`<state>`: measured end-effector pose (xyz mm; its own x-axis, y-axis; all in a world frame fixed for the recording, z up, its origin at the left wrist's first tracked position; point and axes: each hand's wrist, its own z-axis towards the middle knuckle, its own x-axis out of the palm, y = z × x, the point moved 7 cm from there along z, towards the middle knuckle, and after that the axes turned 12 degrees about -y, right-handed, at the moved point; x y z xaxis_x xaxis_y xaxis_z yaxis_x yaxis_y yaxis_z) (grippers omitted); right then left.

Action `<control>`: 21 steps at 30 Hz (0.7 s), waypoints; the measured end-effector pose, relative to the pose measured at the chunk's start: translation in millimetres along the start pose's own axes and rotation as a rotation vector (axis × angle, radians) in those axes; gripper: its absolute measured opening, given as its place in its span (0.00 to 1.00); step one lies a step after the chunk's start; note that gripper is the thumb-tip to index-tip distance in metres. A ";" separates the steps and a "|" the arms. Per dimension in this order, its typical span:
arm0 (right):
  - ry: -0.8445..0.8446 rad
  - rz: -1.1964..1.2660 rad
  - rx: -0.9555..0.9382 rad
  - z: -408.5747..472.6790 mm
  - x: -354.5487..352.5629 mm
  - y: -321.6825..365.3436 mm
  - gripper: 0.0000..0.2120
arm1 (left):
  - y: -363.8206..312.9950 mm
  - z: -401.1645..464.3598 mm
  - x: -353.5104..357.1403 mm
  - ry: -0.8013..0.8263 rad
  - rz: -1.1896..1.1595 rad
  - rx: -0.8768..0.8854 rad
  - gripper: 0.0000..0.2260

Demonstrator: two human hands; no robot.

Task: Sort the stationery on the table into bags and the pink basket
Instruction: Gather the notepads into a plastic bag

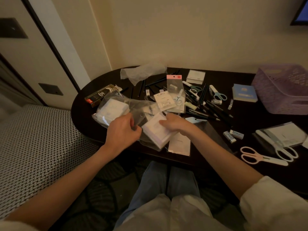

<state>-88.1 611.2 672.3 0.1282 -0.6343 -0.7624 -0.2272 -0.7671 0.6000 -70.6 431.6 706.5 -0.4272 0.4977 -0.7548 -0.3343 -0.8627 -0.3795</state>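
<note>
Dark table [246, 114] cluttered; left hand [122, 130] is pinching clear bag [116, 105] mouth open while right hand [175, 123] is gripping white notepad [156, 132], feeding it in.

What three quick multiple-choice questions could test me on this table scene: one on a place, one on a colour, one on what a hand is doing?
1. Where does the basket stand?
A. far right of the table
B. on the floor
C. on the person's lap

2. What colour are the handles of the scissors nearest the table's front edge?
A. black
B. pale pink
C. green

3. What is the right hand doing?
A. resting flat on the table
B. holding a white pad
C. cutting with scissors

Answers:
1 A, it sits at the table's far right.
2 B, the loops look pale pink.
3 B, its fingers curl over the pad beside the clear bag that the left hand grips.
</note>
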 end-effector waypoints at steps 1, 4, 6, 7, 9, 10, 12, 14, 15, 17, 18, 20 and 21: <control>0.018 0.076 0.042 2.1 3.3 -0.2 0.21 | 2.0 -0.6 -0.4 -0.005 -0.036 -0.017 0.11; 0.101 0.519 0.248 10.9 18.0 -6.6 0.18 | 4.3 -3.8 -1.3 -0.013 -0.087 -0.010 0.11; 0.081 0.772 0.328 17.6 26.6 -8.1 0.19 | 5.0 -7.0 -1.7 -0.022 -0.102 0.017 0.11; 0.056 0.882 0.348 20.6 30.2 -7.9 0.19 | 5.8 -8.9 -1.5 -0.024 -0.104 0.027 0.11; 0.059 1.058 0.368 24.0 40.3 -3.4 0.19 | 6.8 -12.8 -0.3 -0.022 -0.115 0.040 0.11; 0.093 1.122 0.367 24.2 46.3 0.9 0.18 | 6.9 -14.4 0.2 -0.021 -0.122 0.052 0.11; 0.180 1.207 0.362 22.2 58.6 11.2 0.20 | 6.9 -16.4 0.1 -0.025 -0.128 0.075 0.11; 0.211 1.220 0.340 22.9 67.4 17.4 0.21 | 8.2 -17.3 -0.9 -0.033 -0.132 0.077 0.11; 0.209 1.219 0.329 23.6 70.0 19.8 0.20 | 9.1 -17.8 -1.7 -0.039 -0.137 0.071 0.11; 0.212 1.242 0.308 24.7 73.1 24.7 0.18 | 10.7 -19.3 -3.9 -0.055 -0.149 0.061 0.10; 0.223 1.262 0.306 26.1 75.0 26.6 0.18 | 10.9 -20.0 -4.8 -0.063 -0.155 0.061 0.10; 0.248 1.277 0.309 28.2 78.7 30.0 0.17 | 12.0 -21.1 -5.7 -0.069 -0.156 0.060 0.10; 0.255 1.257 0.311 29.9 80.7 30.5 0.17 | 12.3 -21.0 -5.8 -0.068 -0.155 0.056 0.09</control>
<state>-113.5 539.5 621.8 -0.1629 -0.9196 0.3574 -0.5307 0.3870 0.7540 -54.6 416.2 695.0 -0.4226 0.6306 -0.6510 -0.4457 -0.7700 -0.4565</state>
